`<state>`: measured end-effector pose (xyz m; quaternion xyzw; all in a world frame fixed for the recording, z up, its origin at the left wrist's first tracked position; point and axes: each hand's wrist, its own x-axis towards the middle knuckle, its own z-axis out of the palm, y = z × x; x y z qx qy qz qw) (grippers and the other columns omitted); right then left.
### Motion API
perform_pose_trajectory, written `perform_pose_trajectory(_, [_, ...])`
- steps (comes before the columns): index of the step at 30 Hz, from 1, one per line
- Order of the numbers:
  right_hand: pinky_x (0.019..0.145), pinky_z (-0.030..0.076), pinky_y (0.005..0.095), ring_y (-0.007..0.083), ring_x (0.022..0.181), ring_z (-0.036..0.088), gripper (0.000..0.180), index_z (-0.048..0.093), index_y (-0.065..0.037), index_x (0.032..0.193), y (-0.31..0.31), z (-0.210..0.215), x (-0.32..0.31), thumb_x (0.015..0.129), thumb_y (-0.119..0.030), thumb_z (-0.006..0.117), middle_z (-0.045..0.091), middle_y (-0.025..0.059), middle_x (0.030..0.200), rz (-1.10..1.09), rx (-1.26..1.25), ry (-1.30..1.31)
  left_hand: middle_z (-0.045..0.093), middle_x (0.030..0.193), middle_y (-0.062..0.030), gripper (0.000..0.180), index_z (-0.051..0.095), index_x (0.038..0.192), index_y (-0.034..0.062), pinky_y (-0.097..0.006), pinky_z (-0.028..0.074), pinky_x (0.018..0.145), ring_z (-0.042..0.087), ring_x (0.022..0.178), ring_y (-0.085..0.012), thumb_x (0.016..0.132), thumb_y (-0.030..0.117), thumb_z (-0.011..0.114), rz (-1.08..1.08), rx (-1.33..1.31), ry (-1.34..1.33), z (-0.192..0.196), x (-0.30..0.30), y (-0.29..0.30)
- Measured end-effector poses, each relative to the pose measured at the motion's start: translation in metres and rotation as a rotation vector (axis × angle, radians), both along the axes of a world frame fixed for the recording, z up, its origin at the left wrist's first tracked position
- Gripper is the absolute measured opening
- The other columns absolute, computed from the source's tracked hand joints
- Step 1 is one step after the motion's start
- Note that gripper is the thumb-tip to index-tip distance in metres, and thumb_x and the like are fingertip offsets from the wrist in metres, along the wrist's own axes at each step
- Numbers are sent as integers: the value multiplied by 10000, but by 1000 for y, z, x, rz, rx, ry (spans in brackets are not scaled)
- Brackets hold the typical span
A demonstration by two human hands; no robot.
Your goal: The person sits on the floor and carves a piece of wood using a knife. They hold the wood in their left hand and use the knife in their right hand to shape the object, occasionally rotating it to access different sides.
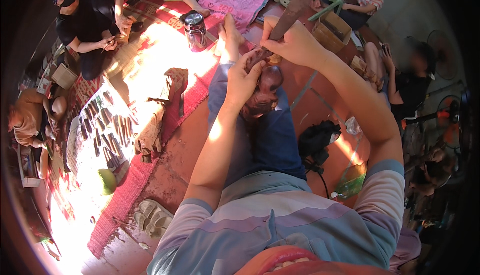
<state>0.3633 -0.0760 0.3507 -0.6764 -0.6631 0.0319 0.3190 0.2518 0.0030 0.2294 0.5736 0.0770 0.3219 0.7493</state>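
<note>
A glossy dark reddish-brown carved wooden figure (262, 95) rests over my lap, between my thighs. My left hand (242, 82) is closed around its upper part, and the fingers hide some of the carving. From my right hand (295, 45) a flat brown strip (292, 15) sticks up, wider toward its far end. Thumb and fingers pinch it near its lower end, just above the carving. Whether the strip is sandpaper or a blade I cannot make out. The two hands are close together, the right one slightly farther from me.
Left of me, many carving tools (105, 130) lie on a pale sheet, near a rough wood piece (152, 120) and a green round fruit (106, 181). A steel flask (195, 31) stands by my feet. Sandals (152, 217) and a black bag (317, 140) flank me. Several people sit around.
</note>
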Motion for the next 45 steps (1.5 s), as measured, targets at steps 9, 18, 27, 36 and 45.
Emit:
perform_pose_trajectory(9, [573, 416, 273, 126, 636, 525, 108, 524, -25, 777, -4, 1, -1, 763, -39, 630, 545, 43, 709, -22, 20, 33, 617, 856, -5, 285, 548, 1143, -24, -150, 323, 451, 446, 569, 8, 881, 85, 579, 59, 44, 40, 2, -2, -2])
perform_pose_trajectory(18, [568, 410, 261, 119, 645, 529, 114, 540, -14, 774, -8, -13, 6, 775, -45, 650, 545, 49, 700, -7, 72, 103, 636, 944, -38, 281, 551, 1139, -29, -198, 447, 719, 556, 835, -68, 884, 89, 571, 27, 88, -41, -5, -1, 2])
perform_pose_trajectory(27, [659, 464, 240, 104, 766, 588, 98, 552, 4, 808, -16, -15, 11, 784, -22, 643, 614, 59, 810, 64, 104, 239, 615, 936, -25, 351, 502, 1198, -46, -184, 436, 693, 545, 816, -53, 879, 77, 582, 7, 68, 25, -3, 0, 2])
perform_pose_trajectory(36, [668, 471, 235, 92, 756, 588, 90, 574, 10, 799, -15, -14, 7, 767, 1, 658, 624, 41, 796, 61, 88, 248, 652, 920, -24, 325, 523, 1179, -20, -138, 364, 521, 481, 634, 0, 890, 119, 573, 27, 31, 37, 3, -4, -1])
perform_pose_trajectory(45, [665, 470, 234, 95, 731, 586, 89, 598, 9, 788, -17, -16, 4, 748, -5, 677, 624, 49, 760, 65, 128, 201, 646, 930, -28, 318, 535, 1168, -22, -136, 357, 510, 485, 637, -1, 884, 111, 585, 89, 69, -13, -5, 1, -1])
